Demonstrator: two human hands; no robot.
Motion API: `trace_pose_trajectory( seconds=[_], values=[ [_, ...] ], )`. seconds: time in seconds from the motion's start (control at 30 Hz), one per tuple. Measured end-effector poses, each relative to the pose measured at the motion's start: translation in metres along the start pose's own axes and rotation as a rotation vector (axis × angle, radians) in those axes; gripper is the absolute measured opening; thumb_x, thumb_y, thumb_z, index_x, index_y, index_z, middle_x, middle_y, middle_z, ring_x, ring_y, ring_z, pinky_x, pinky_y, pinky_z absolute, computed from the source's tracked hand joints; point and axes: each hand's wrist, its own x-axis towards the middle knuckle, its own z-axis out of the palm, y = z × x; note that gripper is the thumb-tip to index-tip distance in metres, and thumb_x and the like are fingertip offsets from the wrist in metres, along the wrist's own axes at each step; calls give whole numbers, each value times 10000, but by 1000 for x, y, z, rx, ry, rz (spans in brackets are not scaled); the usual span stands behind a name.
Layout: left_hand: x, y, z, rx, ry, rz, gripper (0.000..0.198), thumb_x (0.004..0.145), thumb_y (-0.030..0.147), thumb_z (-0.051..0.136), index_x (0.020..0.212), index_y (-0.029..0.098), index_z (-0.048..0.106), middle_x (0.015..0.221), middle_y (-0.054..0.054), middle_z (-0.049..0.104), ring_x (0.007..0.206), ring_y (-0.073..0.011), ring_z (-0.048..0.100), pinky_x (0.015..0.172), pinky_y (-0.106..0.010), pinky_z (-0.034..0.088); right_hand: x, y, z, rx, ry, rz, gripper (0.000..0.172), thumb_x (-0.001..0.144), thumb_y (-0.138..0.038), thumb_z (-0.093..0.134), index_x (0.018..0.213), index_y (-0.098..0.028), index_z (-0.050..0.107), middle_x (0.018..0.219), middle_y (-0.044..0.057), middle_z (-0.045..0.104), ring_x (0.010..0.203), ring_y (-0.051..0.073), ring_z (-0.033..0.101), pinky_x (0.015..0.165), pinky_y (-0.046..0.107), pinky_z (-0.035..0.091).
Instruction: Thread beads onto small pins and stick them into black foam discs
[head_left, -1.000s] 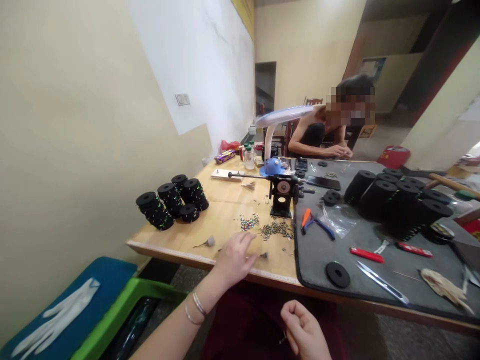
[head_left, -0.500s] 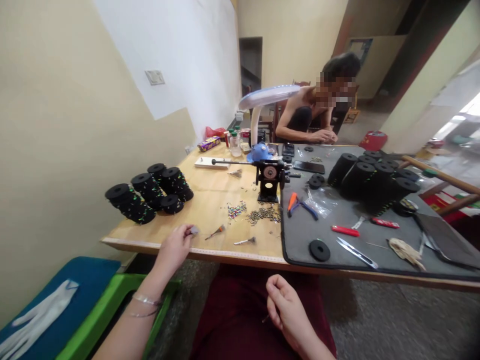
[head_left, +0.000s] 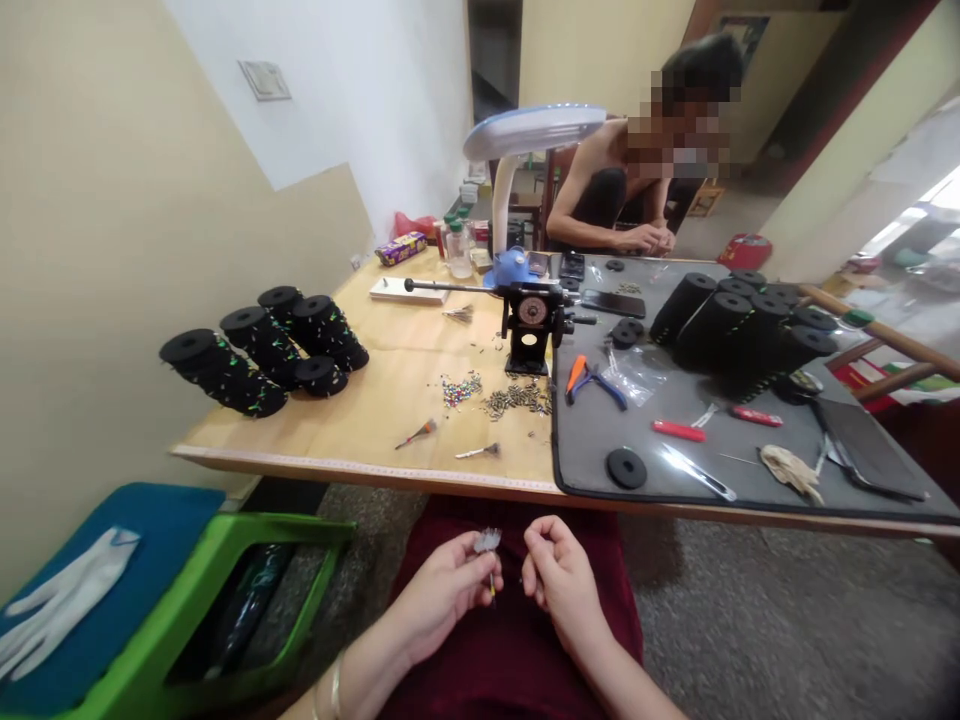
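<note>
My left hand (head_left: pixel 454 590) is over my lap, its fingers pinched on a small brush-like bundle (head_left: pixel 488 541) with a grey fanned head and a thin yellow stem. Close beside it on the right, my right hand (head_left: pixel 556 580) is closed with the thumb against the fingers; what it may hold is too small to make out. On the wooden table (head_left: pixel 300 432) in front lie two similar brush-like pieces, one with an orange part (head_left: pixel 417 433) and one with a white stem (head_left: pixel 478 451). Beyond them are a pile of coloured bits (head_left: pixel 460 389) and a pile of small metal parts (head_left: pixel 517 400).
A black hand-crank device (head_left: pixel 529 325) and a lamp (head_left: pixel 510 265) stand mid-table. Black foam spools (head_left: pixel 259 385) are at left, more (head_left: pixel 720 330) at right. The grey mat (head_left: pixel 592 440) bears pliers (head_left: pixel 596 385) and scissors (head_left: pixel 699 472). Another person (head_left: pixel 600 215) sits opposite.
My left hand has moved from the table's front edge down to my lap, bringing the brush-like bundle beside my right hand. The camera view has shifted slightly.
</note>
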Motion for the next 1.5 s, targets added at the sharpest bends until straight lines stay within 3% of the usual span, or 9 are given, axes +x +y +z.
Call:
trace_pose_trajectory(
  seconds=[0.2,0.57,0.73,0.87,1.07,1.3,1.5],
  values=[
    [9,-5,4,-28,-89,-42,277,683,302,769,784,118,588,673,-10,577,621,-101,547,546,-215,369,-1,0,2,-48,-47,48,413,743,-581,602,766,-192,462,372,-88,513,279,35,299,309,138,177],
    [6,-1,8,193,-87,17,282,724,367,711,782,122,584,655,-24,601,600,-114,534,521,-225,355,-1,6,4,-131,-98,-11,370,768,-541,585,734,-186,485,376,-83,516,298,51,373,329,148,249],
    [7,-4,5,68,-105,-6,289,719,349,726,827,122,582,691,-25,606,620,-115,554,546,-224,373,-1,5,5,-96,-106,22,373,760,-543,589,738,-191,470,378,-91,511,283,43,346,315,144,232],
    [9,-7,3,-24,-76,-23,269,684,288,764,783,131,570,679,-3,581,617,-104,559,563,-215,388,-1,2,6,-102,-97,29,376,757,-546,590,729,-196,458,364,-96,499,277,38,318,321,143,226],
    [11,-7,6,15,-37,-11,289,680,328,755,682,139,536,598,18,544,555,-92,528,529,-210,369,0,5,4,-142,-95,8,392,764,-570,580,734,-196,468,373,-89,501,284,47,326,329,150,236],
    [14,-9,2,-11,68,-12,262,677,303,725,688,157,508,596,46,502,540,-77,486,500,-193,335,-3,11,-6,-265,-7,-108,359,812,-549,550,752,-207,457,389,-77,509,310,70,377,363,171,276],
    [16,-12,-2,257,129,144,230,755,340,645,695,163,511,569,43,503,517,-93,457,511,-215,345,-7,11,-8,-397,-16,-205,289,869,-466,514,735,-215,462,416,-59,533,349,89,433,417,195,329]
  ],
)
